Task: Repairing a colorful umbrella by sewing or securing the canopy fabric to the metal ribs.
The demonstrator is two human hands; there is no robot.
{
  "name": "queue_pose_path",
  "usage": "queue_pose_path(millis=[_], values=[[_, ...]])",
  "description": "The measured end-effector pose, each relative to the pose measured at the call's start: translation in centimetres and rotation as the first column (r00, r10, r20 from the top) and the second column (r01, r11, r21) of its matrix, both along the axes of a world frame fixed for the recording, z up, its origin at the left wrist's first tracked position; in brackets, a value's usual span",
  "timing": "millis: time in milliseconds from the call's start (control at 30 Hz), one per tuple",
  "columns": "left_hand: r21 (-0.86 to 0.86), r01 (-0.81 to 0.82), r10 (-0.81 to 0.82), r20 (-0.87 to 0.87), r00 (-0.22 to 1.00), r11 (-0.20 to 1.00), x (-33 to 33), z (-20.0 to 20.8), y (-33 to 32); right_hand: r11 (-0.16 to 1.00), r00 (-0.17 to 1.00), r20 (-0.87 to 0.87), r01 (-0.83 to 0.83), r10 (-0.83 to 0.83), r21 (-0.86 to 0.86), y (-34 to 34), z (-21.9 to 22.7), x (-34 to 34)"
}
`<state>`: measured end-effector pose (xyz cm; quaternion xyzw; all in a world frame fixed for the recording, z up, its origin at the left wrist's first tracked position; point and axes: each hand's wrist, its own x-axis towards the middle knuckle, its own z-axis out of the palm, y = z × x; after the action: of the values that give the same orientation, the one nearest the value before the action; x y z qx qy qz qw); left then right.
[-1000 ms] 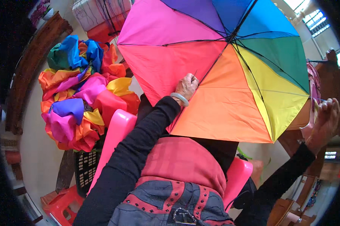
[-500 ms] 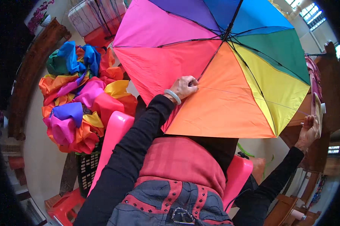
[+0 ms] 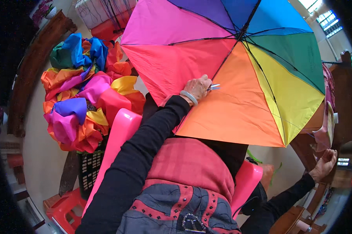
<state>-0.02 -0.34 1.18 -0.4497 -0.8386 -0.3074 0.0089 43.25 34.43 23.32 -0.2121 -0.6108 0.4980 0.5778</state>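
An open rainbow umbrella point(image 3: 238, 101) spreads over my lap, its inside facing me, with dark ribs point(image 3: 226, 58) meeting at a black shaft point(image 3: 249, 19). Beside the rib between the red and orange panels, my left hand point(image 3: 197, 87) is closed. Short metal blades, like those of small thread snips point(image 3: 214, 87), stick out past its fingers over the orange panel. My right hand point(image 3: 325, 165) is out at the far right, off the umbrella, its fingers pinched together. What they hold is too small to make out. A faint thread point(image 3: 289, 119) runs across the yellow panel.
Crumpled, bright umbrella fabric point(image 3: 94, 91) is heaped on a black basket point(image 3: 91, 171) at left. Pink chair arms point(image 3: 123, 128) flank me. A red stool point(image 3: 68, 208) stands lower left, and wooden furniture point(image 3: 339, 109) lines the right.
My right hand has moved down and outward from beside the umbrella's edge. Metal blades now show at my left hand. The taut thread between the hands no longer shows. The view has shifted slightly.
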Motion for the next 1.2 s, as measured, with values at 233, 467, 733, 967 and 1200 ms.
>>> queue_pose_path(millis=[233,467,733,967,1200], values=[[0.283,-0.051,-0.091,0.466,0.88,0.958,-1.4,-1.3,0.3,0.944,0.581,0.79,-0.107,-0.196,0.313,-10.9,-0.4,-13.9],[0.232,-0.254,0.028,0.685,0.728,0.939,-1.2,0.0,-0.5,0.591,0.455,0.876,-0.755,0.161,0.283,-20.1,-14.6,-32.5],[0.242,-0.224,0.036,0.6,0.799,0.944,-1.4,-2.2,-0.2,0.656,0.386,0.92,-0.676,-0.073,0.336,-23.5,-22.7,-36.8],[-0.065,-0.148,0.161,0.322,0.933,0.987,-0.5,-1.4,-0.4,0.696,0.444,0.896,-0.65,0.022,0.305,-22.7,-23.2,-36.8],[-0.239,-0.082,0.148,0.275,0.95,0.968,-0.8,1.8,-1.8,0.774,0.477,0.851,-0.616,0.219,0.146,-22.0,-23.7,-36.7]])
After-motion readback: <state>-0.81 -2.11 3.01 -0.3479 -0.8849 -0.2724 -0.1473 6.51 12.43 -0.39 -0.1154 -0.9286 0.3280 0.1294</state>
